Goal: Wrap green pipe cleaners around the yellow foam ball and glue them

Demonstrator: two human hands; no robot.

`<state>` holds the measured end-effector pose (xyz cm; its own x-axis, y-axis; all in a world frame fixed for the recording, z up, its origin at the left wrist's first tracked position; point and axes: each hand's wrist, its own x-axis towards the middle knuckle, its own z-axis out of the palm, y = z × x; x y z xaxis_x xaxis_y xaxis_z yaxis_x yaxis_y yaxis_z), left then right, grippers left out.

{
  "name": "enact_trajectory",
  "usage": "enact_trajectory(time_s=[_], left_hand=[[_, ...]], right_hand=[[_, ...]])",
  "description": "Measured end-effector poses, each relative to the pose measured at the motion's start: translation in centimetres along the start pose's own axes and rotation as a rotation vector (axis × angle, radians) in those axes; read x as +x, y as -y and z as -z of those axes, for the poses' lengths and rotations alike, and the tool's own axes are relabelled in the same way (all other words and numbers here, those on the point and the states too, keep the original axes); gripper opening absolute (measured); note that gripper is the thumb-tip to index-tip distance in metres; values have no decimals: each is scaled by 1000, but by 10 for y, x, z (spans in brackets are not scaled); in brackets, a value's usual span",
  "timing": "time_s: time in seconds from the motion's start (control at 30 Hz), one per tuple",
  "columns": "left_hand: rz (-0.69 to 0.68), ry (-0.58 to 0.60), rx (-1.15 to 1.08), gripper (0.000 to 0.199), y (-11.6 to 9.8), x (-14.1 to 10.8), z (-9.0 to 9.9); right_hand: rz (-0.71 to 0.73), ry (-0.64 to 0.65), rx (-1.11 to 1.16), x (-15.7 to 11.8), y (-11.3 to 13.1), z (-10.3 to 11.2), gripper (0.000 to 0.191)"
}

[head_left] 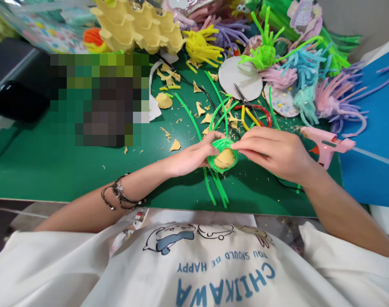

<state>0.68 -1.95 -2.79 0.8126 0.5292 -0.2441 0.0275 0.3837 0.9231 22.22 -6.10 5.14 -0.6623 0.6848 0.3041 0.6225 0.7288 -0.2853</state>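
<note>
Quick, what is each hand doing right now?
Left hand: closed around the green-wrapped yellow cup.
Right hand: fingertips pinching the same cup's green pipe cleaner rim.

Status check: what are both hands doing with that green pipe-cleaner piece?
Left hand and right hand both grip the green-wrapped yellow cup. Loose green stems trail from it. Scissors and glue gun lie close behind.

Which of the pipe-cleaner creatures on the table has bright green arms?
The green pipe-cleaner creature on the round card disc, behind the scissors. Its neighbours to the right are pink, light blue and lilac; the one further left is yellow.
</note>
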Motion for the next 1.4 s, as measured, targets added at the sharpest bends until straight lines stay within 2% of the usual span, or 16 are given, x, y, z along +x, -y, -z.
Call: enact_trajectory(time_s=[0.1, 0.43, 0.7, 0.87, 1.17, 1.4], left_hand=[[89, -88, -3, 40, -1, 0, -2], [92, -143, -59, 43, -4, 1, -6], [29, -72, -264, 33, -8, 1, -7], [5, -78, -356, 33, -11, 1, -7], [-36, -41, -418, 34, -13, 2, -8], [-22, -87, -414, 37, -14, 4, -9]], right_hand=[[-9, -5, -2, 1, 1, -1, 20], [-25, -14, 65, 0, 0, -4, 19], [-53, -54, 49, 0, 1, -5, 16], [-55, -101, 20, -2, 3, -7, 15], [-81, -144, 15, -3, 3, -14, 18], [-137, -159, 60, -3, 3, -13, 14]])
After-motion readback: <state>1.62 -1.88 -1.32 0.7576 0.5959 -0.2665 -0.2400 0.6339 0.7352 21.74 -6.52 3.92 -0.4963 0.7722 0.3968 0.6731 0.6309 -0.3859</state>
